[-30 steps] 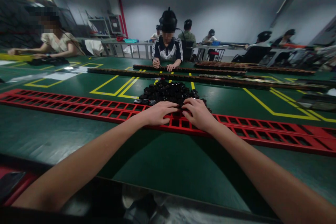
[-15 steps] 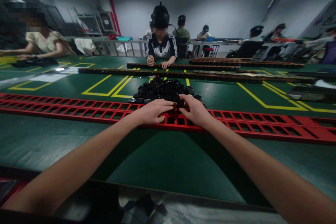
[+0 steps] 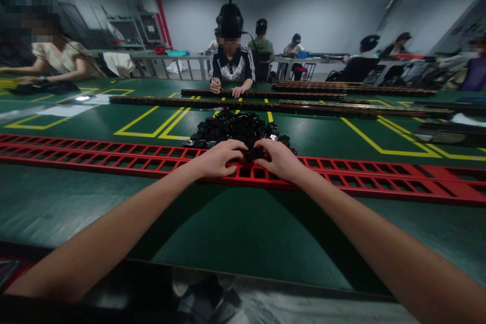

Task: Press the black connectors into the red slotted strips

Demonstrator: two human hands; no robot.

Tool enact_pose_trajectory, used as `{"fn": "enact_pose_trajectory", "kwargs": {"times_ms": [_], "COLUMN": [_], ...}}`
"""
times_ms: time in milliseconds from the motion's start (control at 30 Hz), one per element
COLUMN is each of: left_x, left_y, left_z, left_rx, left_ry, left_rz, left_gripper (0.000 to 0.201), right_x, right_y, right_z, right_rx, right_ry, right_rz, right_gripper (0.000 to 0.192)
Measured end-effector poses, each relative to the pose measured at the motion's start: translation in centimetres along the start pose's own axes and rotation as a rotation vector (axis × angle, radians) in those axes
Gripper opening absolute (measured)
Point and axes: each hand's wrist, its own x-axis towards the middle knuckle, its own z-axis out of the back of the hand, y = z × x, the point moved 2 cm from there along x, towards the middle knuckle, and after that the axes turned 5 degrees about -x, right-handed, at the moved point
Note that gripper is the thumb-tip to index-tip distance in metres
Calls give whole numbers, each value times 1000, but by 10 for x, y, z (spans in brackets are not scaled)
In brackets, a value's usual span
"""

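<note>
My left hand (image 3: 220, 157) reaches over the red slotted frame (image 3: 125, 163), fingers bent and thumb held apart from them. Opposite it, my right hand (image 3: 280, 160) is also curved, with a gap between thumb and forefinger. Both sets of fingertips are at the near edge of a heap of small black parts (image 3: 239, 126). Dark parts show in the narrow space between the hands, over the frame's slots. No part is clearly gripped; dark fingertip areas hide any contact.
The green table (image 3: 212, 233) carries yellow tape outlines (image 3: 406, 154). Beyond the heap lie long dark strips (image 3: 182, 103). A co-worker (image 3: 231, 63) sits across the table, hands at another strip (image 3: 304, 94). Another person (image 3: 63, 58) sits at the left; others work farther back.
My right hand's fingers have curled in lower toward the frame. The left fingers have drawn back and bent slightly. The view has shifted a little.
</note>
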Motion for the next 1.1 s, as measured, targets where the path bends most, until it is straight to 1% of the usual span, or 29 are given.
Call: {"fn": "enact_pose_trajectory", "kwargs": {"times_ms": [100, 200, 300, 400, 467, 567, 667, 800, 933, 1100], "left_x": [0, 0, 0, 0, 1, 1, 2, 4, 5, 4], "left_y": [-1, -2, -3, -3, -3, -2, -1, 0, 2, 5], "left_z": [1, 1, 1, 0, 0, 0, -1, -1, -1, -3], "left_rx": [4, 9, 11, 13, 13, 18, 30, 37, 34, 36], "left_ry": [0, 4, 0, -1, -19, -81, -117, -132, -124, -160], "left_rz": [-21, -39, -40, -30, -15, 11, 20, 40, 64, 98], "left_gripper": [26, 28, 28, 29, 31, 34, 32, 31, 37, 35], "right_x": [0, 0, 0, -2, -2, -4, -5, -5, -1, 3], "right_y": [2, 2, 3, 5, 7, 8, 6, 6, 12, 18], "right_z": [1, 1, 1, 2, 3, 4, 4, 3, 3, -3], "right_rx": [0, 22, 32, 18, 25, 63, 83, 67, 51, 78], "right_ry": [21, 30, 35, 39, 19, -65, -133, -135, -123, -177], "right_rz": [14, 61, 85, 94, 102, 122, 125, 141, 126, 79], "right_gripper": [29, 29, 27, 21, 18, 16, 15, 12, 13, 10]}}
